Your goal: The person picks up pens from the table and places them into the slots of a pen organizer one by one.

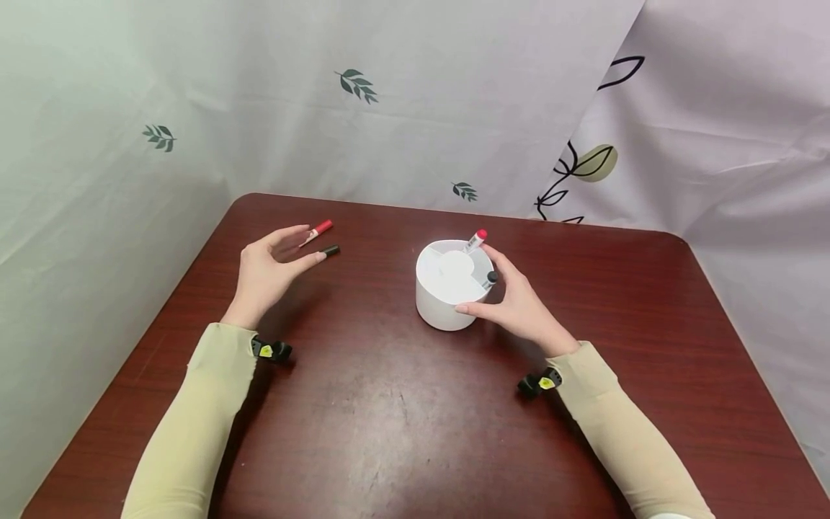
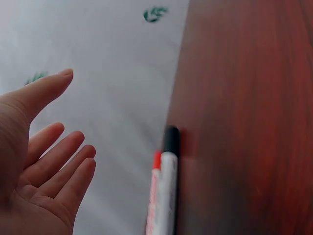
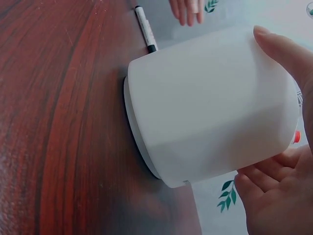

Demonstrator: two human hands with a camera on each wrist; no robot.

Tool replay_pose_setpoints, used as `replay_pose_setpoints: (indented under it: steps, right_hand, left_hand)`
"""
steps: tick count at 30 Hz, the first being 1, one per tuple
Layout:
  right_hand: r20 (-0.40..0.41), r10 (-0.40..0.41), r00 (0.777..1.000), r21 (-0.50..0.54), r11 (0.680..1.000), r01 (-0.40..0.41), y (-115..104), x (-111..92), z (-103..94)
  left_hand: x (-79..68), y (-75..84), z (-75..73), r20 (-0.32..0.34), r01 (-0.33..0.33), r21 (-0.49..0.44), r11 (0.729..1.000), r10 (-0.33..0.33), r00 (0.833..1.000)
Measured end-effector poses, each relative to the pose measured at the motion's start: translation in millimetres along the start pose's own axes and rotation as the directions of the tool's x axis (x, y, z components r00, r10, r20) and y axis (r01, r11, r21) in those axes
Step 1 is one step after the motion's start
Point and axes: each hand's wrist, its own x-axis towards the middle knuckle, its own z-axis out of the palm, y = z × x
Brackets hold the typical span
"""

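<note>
Nearest are a left sleeve (image 1: 184, 432) and a right sleeve (image 1: 629, 432), each ending at a dark wrist strap, over a reddish-brown desk (image 1: 402, 418). Beyond them, right of the desk's middle, the white round holder (image 1: 444, 313) stands upright. The right hand (image 1: 521, 306) grips it from the right, thumb on its near wall and fingers round its far side. Inside, a black-capped marker (image 1: 491, 279) leans at the right and a red-capped marker (image 1: 476, 240) at the far right; whether they share a compartment cannot be told.

To the far left, the left hand (image 1: 266, 270) hovers with thumb and fingers spread, its grip holding nothing. Just past the thumb lies a dark-capped marker (image 1: 331, 251), and beyond that a red-ended marker (image 1: 318, 232), side by side on the desk. Behind everything hangs a leaf-patterned cloth (image 1: 415, 130).

The step looks like reaching for a loose marker. It is best done by lowering the left hand until thumb and fingers straddle one barrel, pinching it without nudging its neighbour, while the right grip steadies the holder without squeezing.

Counted: one holder, two markers in it, two on the desk, two hands, two straps.
</note>
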Motion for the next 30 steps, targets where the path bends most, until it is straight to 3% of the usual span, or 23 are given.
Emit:
replay_pose_setpoints:
  steps: [7, 17, 30]
  right_hand:
    - [0.007, 0.002, 1.0, 0.0, 1.0, -0.002, 0, 0, 0.3]
    - [0.015, -0.01, 1.0, -0.015, 1.0, 0.011, 1, 1, -0.8]
    - [0.017, -0.012, 1.0, -0.01, 1.0, 0.012, 1, 0, -1.0]
  left_hand:
    - [0.5, -22.5, -15.2, 0.029, 0.059, 0.127, 0.99, -0.063, 0.998]
    - [-0.6, -42.4, -33.2, 0.088, 0.075, 0.281, 0.957, -0.104, 0.991]
    - [-8.0, -54.1, -41.4, 0.143, 0.062, 0.368, 0.928, -0.123, 0.982]
